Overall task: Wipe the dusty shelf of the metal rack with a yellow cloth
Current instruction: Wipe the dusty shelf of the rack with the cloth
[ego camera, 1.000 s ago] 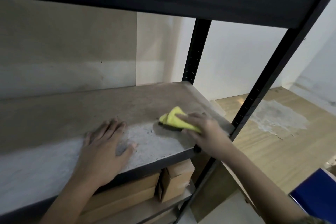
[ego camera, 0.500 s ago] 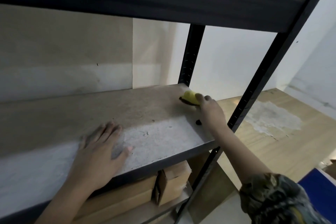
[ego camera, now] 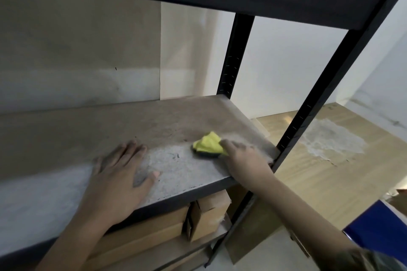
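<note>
R hand (ego camera: 243, 160) grips yellow cloth (ego camera: 208, 144), bunched under its fingertips, on shelf (ego camera: 180, 167) near R front post. L hand (ego camera: 116, 180) lies flat, fingers spread, holding nothing. Unwiped dusty area lies left of cloth, twd L hand; R hand nearer.

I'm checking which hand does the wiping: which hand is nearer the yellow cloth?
The right hand: it grips the yellow cloth on the shelf. The left hand rests flat on the shelf, apart from the cloth, to its left.
</note>
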Tool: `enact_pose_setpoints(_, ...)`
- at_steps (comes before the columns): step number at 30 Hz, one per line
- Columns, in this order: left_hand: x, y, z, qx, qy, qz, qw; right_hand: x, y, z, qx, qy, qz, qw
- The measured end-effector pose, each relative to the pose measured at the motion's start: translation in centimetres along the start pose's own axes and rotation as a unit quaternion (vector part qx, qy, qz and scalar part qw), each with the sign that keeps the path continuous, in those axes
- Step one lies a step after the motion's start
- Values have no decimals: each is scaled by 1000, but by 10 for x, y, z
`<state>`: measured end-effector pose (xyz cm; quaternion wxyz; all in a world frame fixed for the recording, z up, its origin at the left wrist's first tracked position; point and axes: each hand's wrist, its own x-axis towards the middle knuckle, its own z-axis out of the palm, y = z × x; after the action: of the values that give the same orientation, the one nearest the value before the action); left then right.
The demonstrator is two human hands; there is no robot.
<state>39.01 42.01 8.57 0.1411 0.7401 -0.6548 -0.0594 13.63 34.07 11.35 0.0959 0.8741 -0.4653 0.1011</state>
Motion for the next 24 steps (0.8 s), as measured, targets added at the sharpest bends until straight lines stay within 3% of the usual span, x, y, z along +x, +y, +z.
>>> enact_pose_setpoints(3,-1,0,-1,2,-2,0,1000,-26,-23,-16,73,-37,-77,994)
enact_pose_setpoints(5,-1,-1,-1,6,-4,5,1000,-12,-17,-29,95,-31,-35,994)
enact_pose_setpoints(8,-1,-1,-1,0,-3,4,1000,31,22,-22,71,55,72,993)
enact_pose_setpoints(10,-1,0,-1,-10,-1,5,1000,51,36,-3,62,18,91,994)
enact_pose_setpoints(12,-1,0,-1,-20,-1,2,1000,56,38,16,121,-21,93,988)
enact_pose_setpoints(15,0,-1,0,-13,2,2,1000,56,39,26,160,26,97,982)
enact_pose_setpoints(19,-1,-2,1,-10,5,6,1000,31,24,18,119,-6,24,993)
enact_pose_setpoints(24,0,-1,1,-1,5,5,1000,-24,-21,1,218,-12,-155,964)
